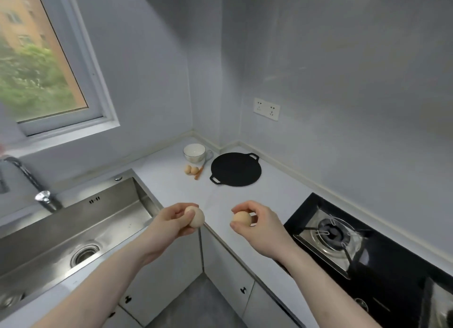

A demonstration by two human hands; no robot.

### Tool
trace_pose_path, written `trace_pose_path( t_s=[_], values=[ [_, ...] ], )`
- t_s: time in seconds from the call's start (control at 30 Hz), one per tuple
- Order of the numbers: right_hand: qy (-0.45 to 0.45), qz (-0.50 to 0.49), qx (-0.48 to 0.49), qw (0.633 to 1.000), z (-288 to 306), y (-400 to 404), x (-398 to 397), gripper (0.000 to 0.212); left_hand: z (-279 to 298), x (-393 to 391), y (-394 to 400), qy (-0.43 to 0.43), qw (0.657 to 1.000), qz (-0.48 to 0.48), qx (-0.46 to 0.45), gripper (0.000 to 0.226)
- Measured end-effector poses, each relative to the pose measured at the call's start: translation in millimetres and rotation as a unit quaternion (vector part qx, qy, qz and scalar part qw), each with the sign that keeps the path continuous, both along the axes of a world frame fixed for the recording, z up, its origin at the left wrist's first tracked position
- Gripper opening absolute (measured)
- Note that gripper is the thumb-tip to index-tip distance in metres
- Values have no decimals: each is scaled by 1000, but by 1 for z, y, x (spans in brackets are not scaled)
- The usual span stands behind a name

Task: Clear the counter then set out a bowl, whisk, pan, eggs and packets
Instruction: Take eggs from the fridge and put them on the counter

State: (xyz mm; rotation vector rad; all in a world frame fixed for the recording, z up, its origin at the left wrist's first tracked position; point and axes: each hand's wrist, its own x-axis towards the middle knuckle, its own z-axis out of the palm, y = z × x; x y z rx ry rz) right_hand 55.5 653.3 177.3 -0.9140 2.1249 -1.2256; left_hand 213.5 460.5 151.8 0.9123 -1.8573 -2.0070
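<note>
a: nearest, above the counter's front edge?
b: left hand [171, 223], fingers and thumb curled round a pale egg [197, 218]; right hand [259, 226], thumb and fingertips pinching a tan egg [242, 217]. both eggs held in the air, apart from each other, over the light counter [282, 192].

a: to either side?
b: on the left, stainless sink [73, 229] with round drain [84, 253] and chrome faucet [46, 200]. on the right, black gas hob [382, 261] with one burner [331, 232] in full view.

a: farther back, toward the corner?
b: black flat pan [235, 169] with two loop handles, lying flat on the counter. just left of it, whisk [203, 167], wooden handle pointing forward, wire end beside the bowl. two brown eggs [191, 170] touching each other, left of the whisk handle. behind them, white bowl [194, 152] with dark rim, upright.

a: beyond the counter?
b: double wall socket [266, 108] above the pan; window [44, 57] on the left wall, greenery outside.
</note>
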Motion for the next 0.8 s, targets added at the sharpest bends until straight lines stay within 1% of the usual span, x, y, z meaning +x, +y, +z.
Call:
trace_pose_path(
  t_s=[0.1,0.37,0.43,0.63,0.8],
  values=[
    [-9,20,5,1000,-9,-37,-31,27,-2,-24,-27,-14,1000,27,-1,21],
    [-38,57,41,997,-37,-124,-90,27,-25,-57,-90,-43,996,75,-6,20],
    [-43,67,49,996,-45,-150,-102,28,-33,-65,-116,-51,995,84,-8,21],
    [-59,46,69,995,-78,-222,-131,29,-72,-97,-194,-80,994,76,5,21],
    [-78,16,102,992,-113,-288,-154,44,-114,-129,-265,-115,990,74,23,21]
  ],
)
